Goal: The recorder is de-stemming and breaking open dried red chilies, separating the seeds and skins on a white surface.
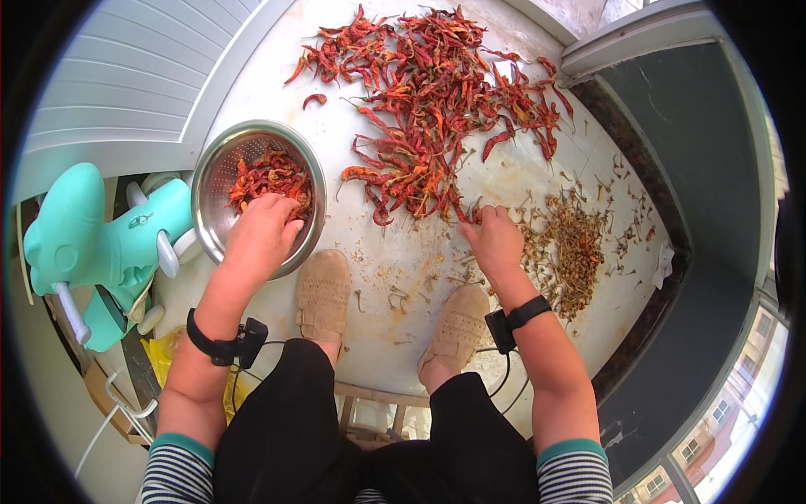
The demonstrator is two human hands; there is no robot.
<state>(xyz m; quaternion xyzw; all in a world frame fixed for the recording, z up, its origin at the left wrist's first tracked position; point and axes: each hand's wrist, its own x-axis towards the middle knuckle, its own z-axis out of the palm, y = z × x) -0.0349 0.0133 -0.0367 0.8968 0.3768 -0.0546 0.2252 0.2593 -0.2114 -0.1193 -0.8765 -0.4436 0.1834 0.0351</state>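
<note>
My left hand (261, 233) is inside a perforated stainless steel colander (214, 214), over a heap of dried red chili peppers (271, 170). Its fingers curve down and its palm is turned away, so whether it holds a pepper is hidden. At the near edge of a large pile of dried red chili peppers (434, 107) on the floor, my right hand (497, 242) has thumb and fingers around a dried chili pepper (471, 214). Just right of that hand lies a mound of plucked chili stems (570, 252), with a few red bits among them.
The pale floor (378, 271) carries scattered stems and seeds near my shoes (324, 286). A turquoise ride-on toy (119, 233) stands left of the colander, beneath a white slatted panel (138, 75). A yellow plastic bag (160, 356) lies by my left forearm. Dark wall panels (686, 157) border the right side.
</note>
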